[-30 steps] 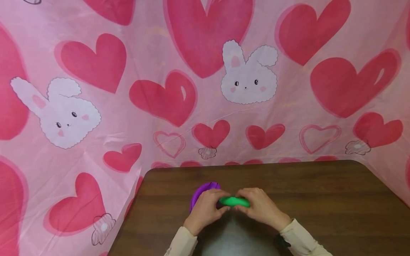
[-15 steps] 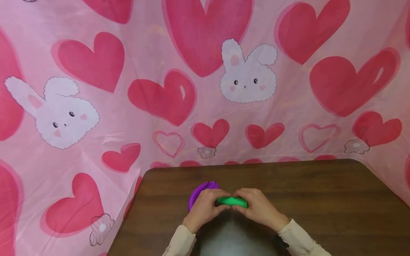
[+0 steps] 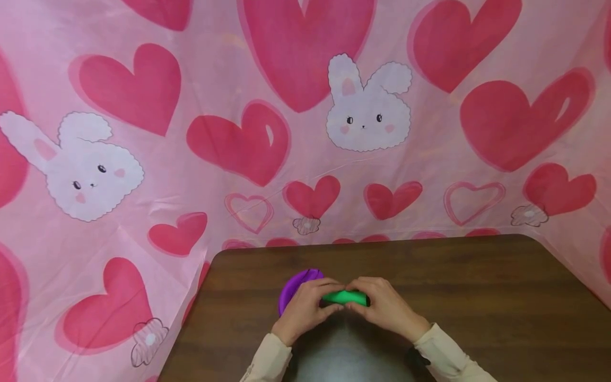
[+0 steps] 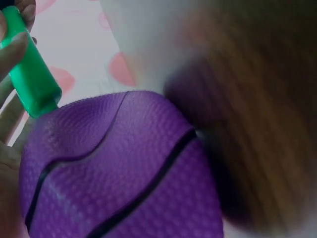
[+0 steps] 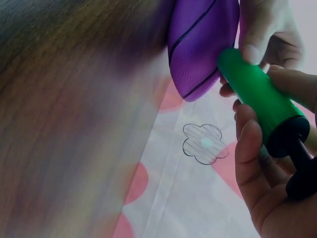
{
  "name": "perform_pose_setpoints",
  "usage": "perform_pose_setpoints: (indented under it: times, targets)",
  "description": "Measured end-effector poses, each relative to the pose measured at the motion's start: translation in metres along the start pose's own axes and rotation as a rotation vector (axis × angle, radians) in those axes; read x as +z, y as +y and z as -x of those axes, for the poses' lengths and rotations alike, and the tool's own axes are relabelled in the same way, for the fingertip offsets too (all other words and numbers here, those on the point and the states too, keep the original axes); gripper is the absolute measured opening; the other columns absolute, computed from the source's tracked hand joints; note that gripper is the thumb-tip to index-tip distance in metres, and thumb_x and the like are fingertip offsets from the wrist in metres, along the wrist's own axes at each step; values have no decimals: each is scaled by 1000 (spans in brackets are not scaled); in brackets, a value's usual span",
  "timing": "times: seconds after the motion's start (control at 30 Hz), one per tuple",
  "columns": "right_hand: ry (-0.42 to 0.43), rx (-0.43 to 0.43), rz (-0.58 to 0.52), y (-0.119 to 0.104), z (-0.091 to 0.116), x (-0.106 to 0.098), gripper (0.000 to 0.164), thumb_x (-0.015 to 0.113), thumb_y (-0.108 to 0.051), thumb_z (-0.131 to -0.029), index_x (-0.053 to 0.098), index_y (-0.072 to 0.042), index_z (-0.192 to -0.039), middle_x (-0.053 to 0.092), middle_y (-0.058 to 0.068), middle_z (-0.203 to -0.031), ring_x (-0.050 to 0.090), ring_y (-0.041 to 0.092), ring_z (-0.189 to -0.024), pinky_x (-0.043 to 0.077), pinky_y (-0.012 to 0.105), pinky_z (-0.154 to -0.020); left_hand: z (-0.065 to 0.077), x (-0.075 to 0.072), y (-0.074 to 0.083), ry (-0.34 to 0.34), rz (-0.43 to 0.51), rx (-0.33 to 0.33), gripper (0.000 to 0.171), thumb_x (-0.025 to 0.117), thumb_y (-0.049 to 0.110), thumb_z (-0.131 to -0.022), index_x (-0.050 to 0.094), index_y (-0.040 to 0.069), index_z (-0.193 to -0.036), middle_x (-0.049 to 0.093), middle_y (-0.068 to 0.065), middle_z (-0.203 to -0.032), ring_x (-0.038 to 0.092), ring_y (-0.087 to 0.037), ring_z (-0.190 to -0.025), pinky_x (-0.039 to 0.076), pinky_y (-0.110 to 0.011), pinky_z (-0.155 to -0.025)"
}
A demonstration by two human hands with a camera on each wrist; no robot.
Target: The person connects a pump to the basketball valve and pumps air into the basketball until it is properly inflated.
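Between my two hands lies a green hand pump (image 3: 346,297) with a black handle, its handle end towards the right. My left hand (image 3: 304,306) holds the pump's body at the end by the ball, thumb and fingers around it. On the other end, my right hand (image 3: 385,306) grips the green barrel near the black cap. The purple ball (image 4: 119,163), with black lines and a pebbled skin, is dented and partly collapsed. It sits beside my left hand, against the pump's front end. How the pump joins the ball is hidden.
The brown wooden table (image 3: 458,286) lies under the hands. Behind and to the left hangs a pink cloth (image 3: 210,63) printed with hearts and rabbits.
Both hands keep their hold on the pump with only a slight shift. The pump's dark end now shows more beside my right hand. The head view has tilted a little.
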State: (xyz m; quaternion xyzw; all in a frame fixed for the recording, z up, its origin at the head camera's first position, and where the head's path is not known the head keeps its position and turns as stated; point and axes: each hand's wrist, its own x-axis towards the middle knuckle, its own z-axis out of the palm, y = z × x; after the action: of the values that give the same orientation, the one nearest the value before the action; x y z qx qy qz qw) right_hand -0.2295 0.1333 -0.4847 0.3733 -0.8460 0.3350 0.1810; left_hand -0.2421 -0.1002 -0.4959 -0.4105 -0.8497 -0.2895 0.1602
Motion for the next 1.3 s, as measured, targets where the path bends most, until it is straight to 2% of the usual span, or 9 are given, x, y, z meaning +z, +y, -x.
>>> perform_pose_setpoints:
  times: [0.17,0.4,0.53,0.8,1.07,1.3]
  targets:
    - [-11,0,-4,0,-1,0,26,90,-18,-81,75,-16,-102,74,-11,-91,59,-3,-77,51,19,-67,0,3,-1,16,64,-8,31,83,26,-90,77,17,-119,78,5,-114,72,-5,-105,58,-21,-92]
    - [-7,26,-10,2,3,-5,27,91,-15,-80,75,-18,-102,74,-11,-92,58,-3,-77,51,19,-67,-1,6,-2,19,74,-24,30,83,24,-91,77,17,-119,78,5,-113,72,-4,-103,58,-20,-90]
    - [29,20,-7,3,7,-13,29,91,-11,-78,74,-16,-101,73,-10,-90,57,-3,-76,52,20,-65,-3,5,-2,22,86,-50,31,84,22,-89,77,16,-119,78,4,-114,72,-5,-105,58,-22,-91]
    - [100,27,-39,6,14,-28,30,90,-3,-75,74,-14,-98,74,-8,-88,58,-6,-70,52,17,-56,-1,-1,-4,57,46,-55,37,87,18,-86,77,15,-122,78,3,-114,73,-8,-104,60,-25,-90]
    - [66,69,-98,6,15,-35,30,89,-1,-78,74,-12,-101,76,-3,-89,62,-7,-70,56,14,-58,0,-4,-2,43,35,-91,41,88,20,-86,75,21,-125,77,7,-115,71,-6,-102,59,-25,-89]
    - [60,54,-112,5,13,-40,27,88,-5,-81,74,-10,-103,78,0,-88,65,-5,-71,57,16,-59,1,-2,-3,47,27,-53,46,86,19,-87,73,19,-131,78,3,-120,73,-9,-107,60,-27,-92]
